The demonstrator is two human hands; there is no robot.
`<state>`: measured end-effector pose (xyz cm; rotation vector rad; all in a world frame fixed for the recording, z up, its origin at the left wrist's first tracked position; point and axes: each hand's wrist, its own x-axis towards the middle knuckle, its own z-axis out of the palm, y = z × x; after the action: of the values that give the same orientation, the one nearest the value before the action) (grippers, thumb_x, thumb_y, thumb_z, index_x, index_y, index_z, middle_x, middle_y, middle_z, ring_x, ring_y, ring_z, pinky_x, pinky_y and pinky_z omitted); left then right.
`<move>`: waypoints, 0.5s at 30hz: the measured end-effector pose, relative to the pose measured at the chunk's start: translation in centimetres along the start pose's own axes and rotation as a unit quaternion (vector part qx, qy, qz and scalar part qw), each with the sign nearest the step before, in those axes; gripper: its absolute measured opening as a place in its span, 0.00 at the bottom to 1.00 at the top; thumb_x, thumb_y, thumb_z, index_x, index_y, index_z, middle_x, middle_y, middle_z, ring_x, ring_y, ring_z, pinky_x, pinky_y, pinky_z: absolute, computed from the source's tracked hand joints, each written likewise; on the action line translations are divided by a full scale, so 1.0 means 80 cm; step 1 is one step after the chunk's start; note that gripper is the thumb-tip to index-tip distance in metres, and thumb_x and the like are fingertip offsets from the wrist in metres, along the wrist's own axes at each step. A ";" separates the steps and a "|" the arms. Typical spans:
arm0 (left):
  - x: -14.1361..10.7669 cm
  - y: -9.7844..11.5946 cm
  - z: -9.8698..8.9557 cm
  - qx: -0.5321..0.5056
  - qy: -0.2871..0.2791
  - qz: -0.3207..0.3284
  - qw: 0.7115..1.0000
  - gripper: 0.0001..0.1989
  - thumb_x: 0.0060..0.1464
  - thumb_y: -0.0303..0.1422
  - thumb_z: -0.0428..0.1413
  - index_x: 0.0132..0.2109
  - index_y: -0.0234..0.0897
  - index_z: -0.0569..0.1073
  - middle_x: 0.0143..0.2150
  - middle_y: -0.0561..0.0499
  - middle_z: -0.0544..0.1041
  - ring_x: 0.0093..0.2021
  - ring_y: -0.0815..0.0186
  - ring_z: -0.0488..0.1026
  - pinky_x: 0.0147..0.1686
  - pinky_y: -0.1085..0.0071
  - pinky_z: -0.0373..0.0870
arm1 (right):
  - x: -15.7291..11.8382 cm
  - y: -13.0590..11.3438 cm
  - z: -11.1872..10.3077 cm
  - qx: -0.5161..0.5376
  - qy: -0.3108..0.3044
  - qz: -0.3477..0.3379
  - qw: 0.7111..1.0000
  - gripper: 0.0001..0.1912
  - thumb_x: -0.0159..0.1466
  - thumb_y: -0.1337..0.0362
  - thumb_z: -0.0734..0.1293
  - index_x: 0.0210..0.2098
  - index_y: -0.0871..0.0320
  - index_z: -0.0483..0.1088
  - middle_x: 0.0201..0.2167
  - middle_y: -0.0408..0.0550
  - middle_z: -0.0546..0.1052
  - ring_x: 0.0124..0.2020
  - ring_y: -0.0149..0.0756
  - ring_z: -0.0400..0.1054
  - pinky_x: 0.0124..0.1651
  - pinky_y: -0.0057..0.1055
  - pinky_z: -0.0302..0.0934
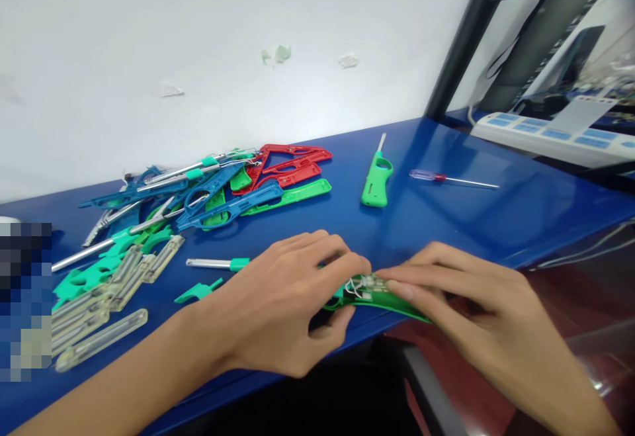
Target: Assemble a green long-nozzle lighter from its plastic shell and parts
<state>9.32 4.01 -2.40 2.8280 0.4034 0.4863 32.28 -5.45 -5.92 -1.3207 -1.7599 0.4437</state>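
A green lighter shell half (397,305) lies near the table's front edge, open side up, with white wires and a clear fuel tank (373,282) inside. Curled over its left part, my left hand (297,297) grips the shell with thumb and fingers. Fingers of my right hand (471,297) are pinched on the clear tank at the shell's right part. A metal tube (208,263) with a green collar sticks out left of my left hand; whether it joins the shell is hidden. Just below it sits a loose green trigger (198,290).
Blue, red and green shell halves (233,204) with metal tubes are piled at the back left. Several clear tanks (102,340) and green triggers (84,280) lie at the left. A green lighter (377,181), a screwdriver (454,179) and a power strip (555,133) are rightward.
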 end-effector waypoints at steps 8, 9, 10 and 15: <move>-0.002 0.002 0.000 -0.003 0.004 -0.004 1.000 0.14 0.61 0.27 0.55 0.54 0.34 0.74 0.46 0.46 0.76 0.44 0.60 0.73 0.46 0.64 0.70 | 0.000 0.002 0.000 -0.006 -0.003 0.002 1.000 0.07 0.72 0.61 0.70 0.45 0.41 0.80 0.39 0.35 0.78 0.37 0.23 0.73 0.38 0.18 0.67; -0.002 0.002 0.000 -0.003 0.005 -0.004 1.000 0.14 0.61 0.27 0.55 0.53 0.34 0.74 0.46 0.46 0.76 0.43 0.60 0.73 0.46 0.63 0.70 | 0.000 0.002 0.000 -0.006 -0.003 0.000 1.000 0.07 0.72 0.61 0.70 0.46 0.41 0.80 0.39 0.35 0.78 0.37 0.23 0.73 0.38 0.17 0.67; -0.002 0.002 0.000 -0.003 0.005 -0.003 1.000 0.14 0.61 0.27 0.55 0.53 0.34 0.74 0.46 0.46 0.76 0.43 0.60 0.73 0.46 0.63 0.70 | 0.000 0.002 0.000 -0.006 -0.001 -0.001 1.000 0.07 0.72 0.61 0.70 0.46 0.41 0.80 0.40 0.35 0.78 0.37 0.23 0.73 0.38 0.17 0.67; -0.001 0.003 -0.002 -0.005 0.004 -0.003 1.000 0.14 0.61 0.28 0.56 0.53 0.33 0.74 0.47 0.45 0.76 0.43 0.60 0.74 0.45 0.63 0.70 | 0.000 0.003 0.001 -0.016 0.011 -0.012 1.000 0.08 0.72 0.62 0.70 0.46 0.40 0.79 0.40 0.34 0.78 0.38 0.23 0.73 0.38 0.17 0.66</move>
<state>9.26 3.81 -2.22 2.8154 0.4092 0.4983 32.33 -5.36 -6.14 -1.3205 -1.7693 0.3890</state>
